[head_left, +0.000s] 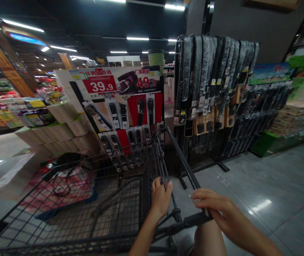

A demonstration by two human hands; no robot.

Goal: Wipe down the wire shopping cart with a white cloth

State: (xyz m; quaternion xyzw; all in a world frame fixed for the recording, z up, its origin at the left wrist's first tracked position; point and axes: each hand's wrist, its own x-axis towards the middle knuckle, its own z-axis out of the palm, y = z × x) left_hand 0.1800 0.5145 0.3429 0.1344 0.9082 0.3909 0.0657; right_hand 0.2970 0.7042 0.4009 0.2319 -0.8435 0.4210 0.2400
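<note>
A black wire shopping cart (pixel 120 202) fills the lower left and middle of the view, its basket mesh showing the floor through it. My left hand (pixel 161 195) is closed around the thin bars at the cart's end. To its right, my right hand (pixel 212 203) grips the cart's dark handle bar (pixel 182 160) near its lower corner, fingers curled over the top. Part of my leg shows below that hand, behind the bar.
Packaged belts hang on a display rack (pixel 123 110) ahead, under price signs. Plastic-wrapped belts (pixel 207 71) hang to its right. Paper roll packs (pixel 58 131) and a pink bundle (pixel 61 181) stand beyond the cart at left. A green stand (pixel 267 144) with stacked goods is at right.
</note>
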